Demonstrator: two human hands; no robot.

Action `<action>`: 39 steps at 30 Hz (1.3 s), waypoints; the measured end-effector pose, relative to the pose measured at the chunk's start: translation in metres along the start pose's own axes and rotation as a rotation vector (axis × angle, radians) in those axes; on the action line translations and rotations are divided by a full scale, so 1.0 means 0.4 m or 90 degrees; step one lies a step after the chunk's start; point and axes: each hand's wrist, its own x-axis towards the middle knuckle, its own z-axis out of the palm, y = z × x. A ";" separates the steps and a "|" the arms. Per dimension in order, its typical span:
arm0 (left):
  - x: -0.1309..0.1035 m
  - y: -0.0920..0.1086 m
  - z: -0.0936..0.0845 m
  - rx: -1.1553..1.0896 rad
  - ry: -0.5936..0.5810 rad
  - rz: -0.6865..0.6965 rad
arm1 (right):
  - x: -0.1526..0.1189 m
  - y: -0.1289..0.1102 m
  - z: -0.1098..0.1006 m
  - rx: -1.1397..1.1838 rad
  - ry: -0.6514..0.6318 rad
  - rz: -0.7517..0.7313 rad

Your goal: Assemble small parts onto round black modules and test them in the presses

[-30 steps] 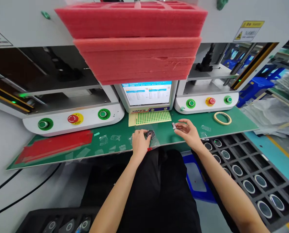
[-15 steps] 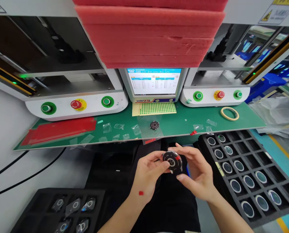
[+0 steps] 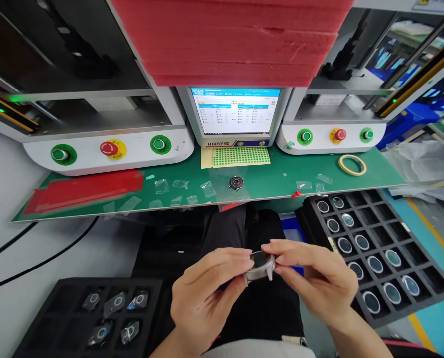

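Observation:
Between my two hands, above my lap, I hold a round watch case [image 3: 260, 271] with a silver rim and lugs, its dark glass face turned up. My left hand [image 3: 209, 288] pinches its left edge between fingers and thumb. The fingertips of my right hand [image 3: 315, 278] close on the right edge. Part of the case is covered by my fingers. Ahead, a second round watch part [image 3: 236, 183], dark with small contacts at its centre, lies on a clear film on the green bench.
A black foam tray [image 3: 379, 231] of watch faces stands at right; another tray [image 3: 67, 318] holds wrapped parts at left. On the green bench [image 3: 267, 191] lie red strips [image 3: 87, 189], a tape roll [image 3: 352, 164] and a green-dot sticker sheet [image 3: 240, 156]. Behind stand press machines and a monitor [image 3: 235, 114].
The watch case has been turned over: its dark back with a red tab showed before, now its glass face does. Both hands have come lower and nearer to me.

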 end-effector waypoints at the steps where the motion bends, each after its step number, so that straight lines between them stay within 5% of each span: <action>1: 0.003 0.002 -0.004 0.005 -0.007 0.014 | 0.003 -0.002 -0.002 -0.009 -0.010 -0.013; 10: 0.000 0.010 -0.015 0.002 -0.042 0.002 | 0.016 -0.006 -0.033 0.005 -0.132 0.012; 24: -0.015 0.001 0.015 0.027 0.027 -0.063 | -0.004 -0.013 0.001 -0.175 0.001 -0.113; 28: 0.006 -0.011 0.039 0.065 0.168 -0.152 | -0.036 -0.018 0.009 -0.179 0.005 -0.060; 31: 0.027 -0.028 0.048 0.074 0.274 -0.187 | -0.056 -0.023 0.036 -0.046 -0.055 0.055; 35: 0.035 -0.033 0.050 0.038 0.285 -0.181 | -0.063 -0.028 0.089 0.136 -0.202 0.178; 39: 0.030 -0.023 0.053 0.060 0.266 -0.165 | -0.064 -0.030 0.122 0.150 -0.192 0.191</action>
